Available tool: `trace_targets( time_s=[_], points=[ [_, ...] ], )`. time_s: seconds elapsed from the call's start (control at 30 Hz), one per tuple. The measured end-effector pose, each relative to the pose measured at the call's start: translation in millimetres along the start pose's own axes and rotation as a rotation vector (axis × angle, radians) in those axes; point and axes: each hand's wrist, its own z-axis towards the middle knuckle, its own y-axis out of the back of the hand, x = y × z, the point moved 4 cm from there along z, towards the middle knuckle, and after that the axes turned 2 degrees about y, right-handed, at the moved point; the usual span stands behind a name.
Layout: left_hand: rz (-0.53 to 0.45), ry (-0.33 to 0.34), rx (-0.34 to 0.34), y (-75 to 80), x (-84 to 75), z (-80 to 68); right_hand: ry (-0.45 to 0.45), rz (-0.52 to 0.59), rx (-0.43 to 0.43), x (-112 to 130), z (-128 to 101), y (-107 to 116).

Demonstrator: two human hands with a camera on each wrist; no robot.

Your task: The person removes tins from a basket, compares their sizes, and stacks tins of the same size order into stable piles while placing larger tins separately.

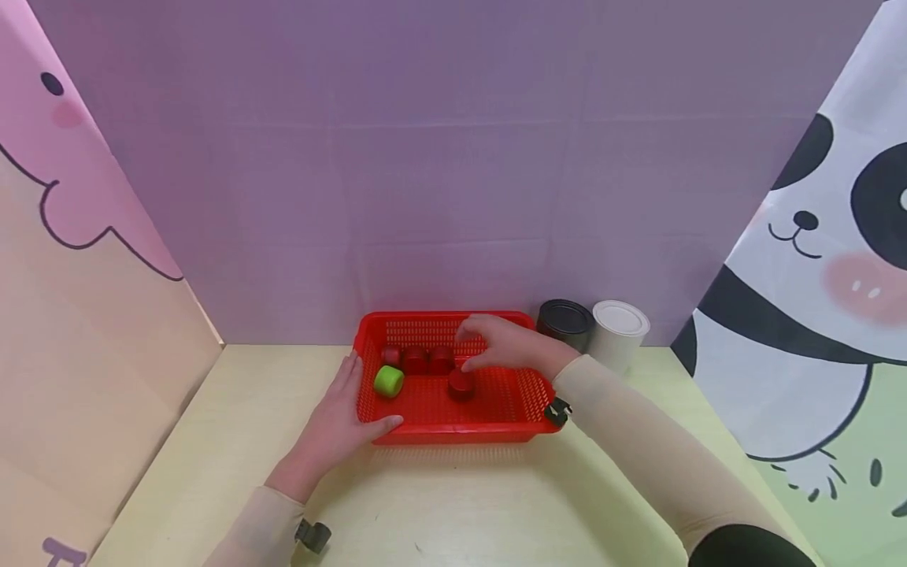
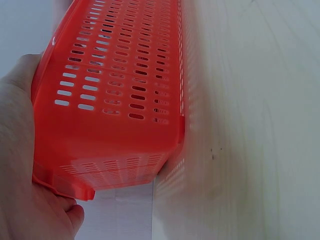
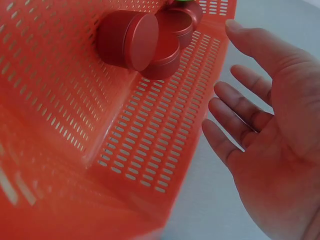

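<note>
A red perforated plastic basket stands on the table, its near wall also filling much of the left wrist view. My left hand holds its near left corner, fingers along the left side and thumb on the front rim. Inside lie several round red tins, mostly in a row near the far wall. One red tin sits closer to the middle, and a green tin lies at the left. My right hand hovers over the basket's far right part, fingers parted and holding nothing, as the right wrist view confirms.
Behind the basket's right end stand a black-lidded can and a white can, close to my right forearm. A purple cloth wall rises at the table's back edge. Printed panels flank both sides.
</note>
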Motion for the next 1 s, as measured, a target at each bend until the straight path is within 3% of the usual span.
trace_targets(
  time_s=[0.33,0.57,1.0],
  points=[
    [0.003,-0.001,-0.001,-0.8,0.5,0.3,-0.058,0.019,0.095,-13,14,-9],
    [-0.008,-0.001,-0.005,-1.5,1.5,0.3,-0.102,0.107,0.182,-25,21,-20],
    [-0.015,0.005,-0.003,-0.7,2.1,0.5,-0.105,0.175,0.238,-34,21,-36]
  ],
)
